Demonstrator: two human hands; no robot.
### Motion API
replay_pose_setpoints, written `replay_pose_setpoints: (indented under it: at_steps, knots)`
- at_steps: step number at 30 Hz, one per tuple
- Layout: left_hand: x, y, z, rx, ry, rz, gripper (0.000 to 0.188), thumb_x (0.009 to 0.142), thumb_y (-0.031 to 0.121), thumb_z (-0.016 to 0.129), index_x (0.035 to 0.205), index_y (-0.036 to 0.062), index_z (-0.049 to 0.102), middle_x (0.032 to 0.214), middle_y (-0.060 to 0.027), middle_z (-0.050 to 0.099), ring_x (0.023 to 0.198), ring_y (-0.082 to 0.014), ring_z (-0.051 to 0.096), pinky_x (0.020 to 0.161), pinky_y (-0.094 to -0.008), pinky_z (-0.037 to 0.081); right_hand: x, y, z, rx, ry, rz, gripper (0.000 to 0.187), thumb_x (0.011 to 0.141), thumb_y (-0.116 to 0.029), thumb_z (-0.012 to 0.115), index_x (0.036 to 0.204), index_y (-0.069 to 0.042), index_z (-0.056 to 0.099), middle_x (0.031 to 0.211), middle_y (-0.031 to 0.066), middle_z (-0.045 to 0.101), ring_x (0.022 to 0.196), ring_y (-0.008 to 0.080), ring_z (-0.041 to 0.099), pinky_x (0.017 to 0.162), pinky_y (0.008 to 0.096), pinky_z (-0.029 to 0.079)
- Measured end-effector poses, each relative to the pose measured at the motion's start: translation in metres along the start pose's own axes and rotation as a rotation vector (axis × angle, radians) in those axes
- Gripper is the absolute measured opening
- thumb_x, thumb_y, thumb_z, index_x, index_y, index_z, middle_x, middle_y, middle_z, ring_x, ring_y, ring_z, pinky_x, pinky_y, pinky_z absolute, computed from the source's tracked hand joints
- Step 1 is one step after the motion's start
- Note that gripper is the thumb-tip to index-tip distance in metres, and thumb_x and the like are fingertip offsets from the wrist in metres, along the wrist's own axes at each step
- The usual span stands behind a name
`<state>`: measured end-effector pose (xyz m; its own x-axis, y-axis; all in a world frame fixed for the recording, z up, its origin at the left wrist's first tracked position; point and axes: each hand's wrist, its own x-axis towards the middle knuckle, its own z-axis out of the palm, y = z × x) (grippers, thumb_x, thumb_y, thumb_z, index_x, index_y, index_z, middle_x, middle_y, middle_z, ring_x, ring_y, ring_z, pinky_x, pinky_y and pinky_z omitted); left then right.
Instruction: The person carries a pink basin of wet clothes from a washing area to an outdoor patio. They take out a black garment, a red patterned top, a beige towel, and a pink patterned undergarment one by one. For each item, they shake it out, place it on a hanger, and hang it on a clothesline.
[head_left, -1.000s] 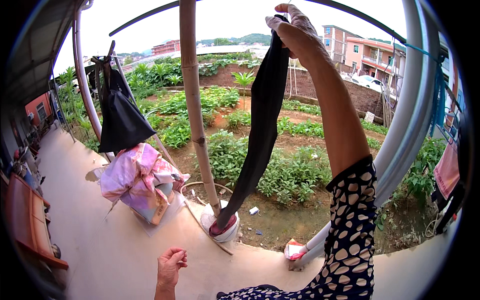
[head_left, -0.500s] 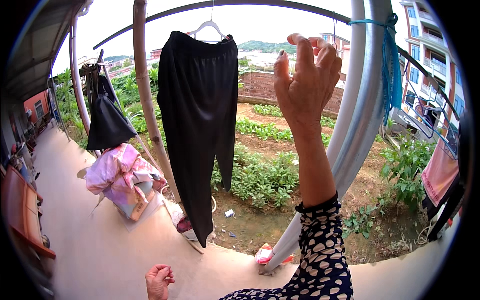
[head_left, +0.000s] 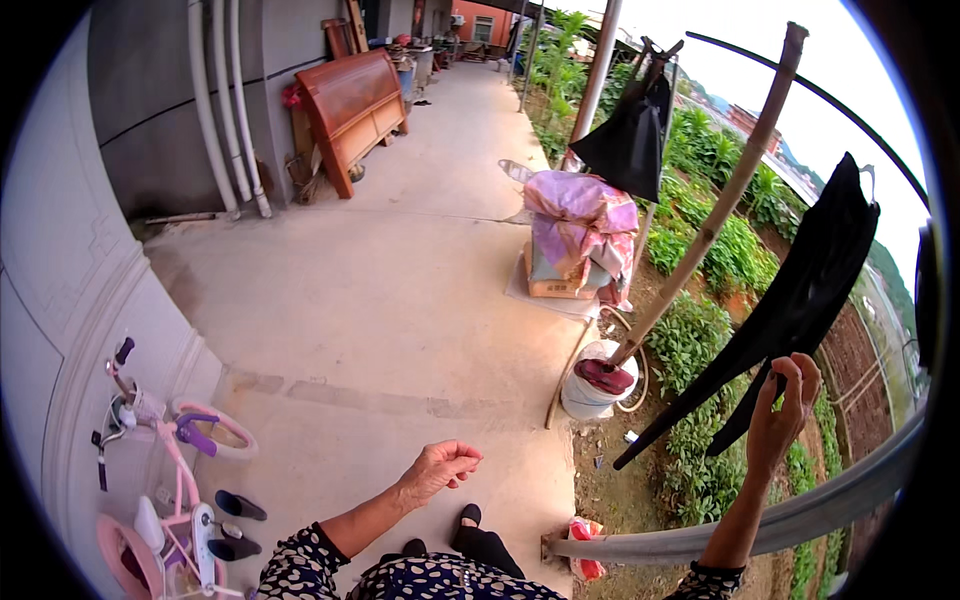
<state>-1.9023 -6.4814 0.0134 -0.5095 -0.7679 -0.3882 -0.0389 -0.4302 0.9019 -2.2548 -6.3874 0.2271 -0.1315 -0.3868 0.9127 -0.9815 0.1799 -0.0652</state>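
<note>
My left hand [head_left: 442, 470] is held out low over the concrete floor, its fingers curled together with nothing visible in them. On the right, my right hand [head_left: 788, 408] is raised with its fingers bent and apart, holding nothing. Behind that hand, a pair of black trousers [head_left: 790, 310] hangs at a slant in the view, one leg longer to the eye than the other. I cannot tell whether my fingers touch the cloth; they overlap its edge. Part of a pale hanger [head_left: 868, 183] shows at the waistband.
A bamboo pole [head_left: 715, 215] stands in a white bucket [head_left: 590, 398]. Behind it are a cloth-covered pile [head_left: 580, 225] and a hanging black bag [head_left: 630, 135]. A metal pole [head_left: 700, 540] crosses the lower right. A pink child's bicycle [head_left: 175, 460] and black shoes [head_left: 238, 525] are at left.
My view has swung left and down, so the trousers now sit at the right. My right hand has come down from beside the hanging line; my left hand and forearm show more fully.
</note>
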Motion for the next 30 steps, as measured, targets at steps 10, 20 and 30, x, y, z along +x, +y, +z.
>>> replay_pose_setpoints:
  at_steps: [10,20,30]
  knots:
    - [-0.225,-0.148,-0.051,-0.284,0.719,0.009,0.02,0.079,0.024,0.061,0.094,0.0116,0.06,0.08,0.0022,0.057,0.07,-0.0073,0.05,0.056,-0.023,0.042,-0.214,-0.153,0.049,0.919,-0.721,-0.157,0.007,0.08,0.001,0.05,0.085,-0.002,0.055,0.091,0.0102,0.05,0.076,0.0203,0.049,0.051,0.0287,0.037]
    - [-0.472,-0.27,-0.122,-0.586,1.666,-0.023,0.028,0.072,0.019,0.062,0.099,0.0127,0.055,0.084,0.0009,0.055,0.067,-0.0101,0.051,0.052,-0.0271,0.041,-0.404,-0.263,-0.021,1.255,-1.288,-0.364,0.005,0.075,0.002,0.055,0.077,-0.002,0.057,0.073,0.0102,0.054,0.064,0.0215,0.053,0.056,0.033,0.043]
    - [-0.622,-0.384,-0.284,-0.138,2.112,-0.06,0.054,0.073,0.015,0.061,0.124,0.0113,0.046,0.11,-0.0089,0.051,0.069,-0.0154,0.054,0.052,-0.0347,0.046,-0.484,-0.436,-0.099,1.399,-1.718,-0.377,0.01,0.078,-0.004,0.057,0.086,0.001,0.06,0.076,0.0094,0.063,0.068,0.0149,0.06,0.063,0.0277,0.048]
